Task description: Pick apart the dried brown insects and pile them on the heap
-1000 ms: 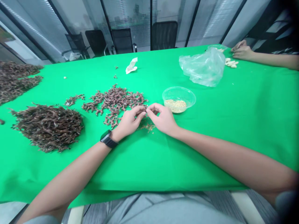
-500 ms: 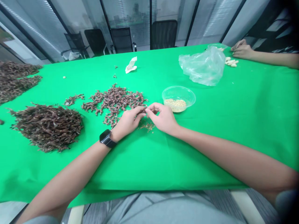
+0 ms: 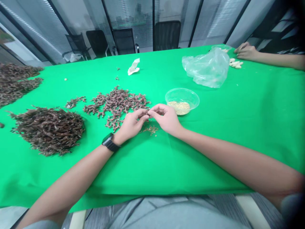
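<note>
My left hand [image 3: 133,124] is closed in a pinch on a small dark brown dried piece, mostly hidden by the fingertips. Against it, my right hand [image 3: 166,119] pinches with thumb and forefinger at the same spot, its fingertips meeting the left ones. Just below the fingers lies a scatter of tiny tan seeds [image 3: 151,129] on the cloth. Behind my left hand spreads a loose heap of knobbly brown dried pieces [image 3: 119,102]. A clear plastic bowl [image 3: 194,99] with pale seeds [image 3: 179,106] in it stands beyond my right hand.
A denser mound of brown twiggy pieces [image 3: 51,130] sits at left, with more heaps [image 3: 16,82] farther back. On the green cloth [image 3: 238,127] are a crumpled tissue [image 3: 133,66] and a clear plastic bag [image 3: 207,68]. Another person's hands [image 3: 246,51] rest near white pieces [image 3: 235,63].
Both hands stay together in nearly the same place. My right hand's fingers have shifted slightly up and left. The heaps and bowl look the same.
</note>
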Tool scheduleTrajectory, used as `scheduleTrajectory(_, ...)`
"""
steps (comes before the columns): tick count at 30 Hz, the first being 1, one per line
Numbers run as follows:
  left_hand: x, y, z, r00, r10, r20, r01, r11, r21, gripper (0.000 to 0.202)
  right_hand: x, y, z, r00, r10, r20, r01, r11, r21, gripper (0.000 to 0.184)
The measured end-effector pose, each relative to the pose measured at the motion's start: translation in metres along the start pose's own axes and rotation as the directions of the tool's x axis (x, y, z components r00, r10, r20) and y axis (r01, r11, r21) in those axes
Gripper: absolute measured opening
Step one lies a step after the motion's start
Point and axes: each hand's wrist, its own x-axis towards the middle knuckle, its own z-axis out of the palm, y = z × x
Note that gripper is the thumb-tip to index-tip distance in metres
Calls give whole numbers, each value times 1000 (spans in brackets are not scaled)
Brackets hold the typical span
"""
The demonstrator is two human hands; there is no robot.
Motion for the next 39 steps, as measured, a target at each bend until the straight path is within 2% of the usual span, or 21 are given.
scheduleTrajectory(4, 0, 0, 2, 1000, -28, 10, 29, 991, -134, 28, 0, 0, -3, 985, -170, -17, 162, 964, -210, 17)
scheduleTrajectory(9, 1, -1, 3, 998, -53, 27, 57, 976, -210, 29, 1, 2, -8, 917, -393, 63, 385, 835, -392, 14)
scheduleTrajectory(12, 0, -2, 4, 998, -54, 36, 61, 973, -222, 30, 1, 3, -10, 892, -438, 109, 438, 781, -445, 15)
scheduleTrajectory(14, 0, -1, 5, 998, -54, 35, 60, 973, -223, 31, 1, 4, -10, 896, -428, 116, 430, 774, -465, 17)
scheduleTrajectory(18, -1, 0, 6, 998, -64, -15, 61, 986, -158, 30, -2, 1, -7, 931, -355, 87, 354, 818, -454, 15)
scheduleTrajectory(24, 0, 3, 5, 996, -59, -68, 53, 995, -85, 23, -3, -4, -3, 966, -253, 60, 259, 905, -337, 11)
scheduleTrajectory(28, -2, 2, 4, 993, 13, -114, -6, 999, 53, 19, -4, -6, 1, 991, -132, 31, 136, 966, -220, 16)
scheduleTrajectory(32, -3, -4, 1, 983, 136, -122, -108, 970, 217, 21, -3, -8, 3, 1000, -12, 29, 16, 991, -132, 19)
scheduleTrajectory(36, -2, -14, -3, 955, 291, -60, -248, 893, 375, 27, 2, -15, 2, 975, 200, 101, -204, 978, 31, 21)
scheduleTrajectory(39, 0, -19, -5, 933, 360, -15, -318, 843, 435, 28, 6, -20, -2, 899, 389, 202, -422, 892, 162, 28)
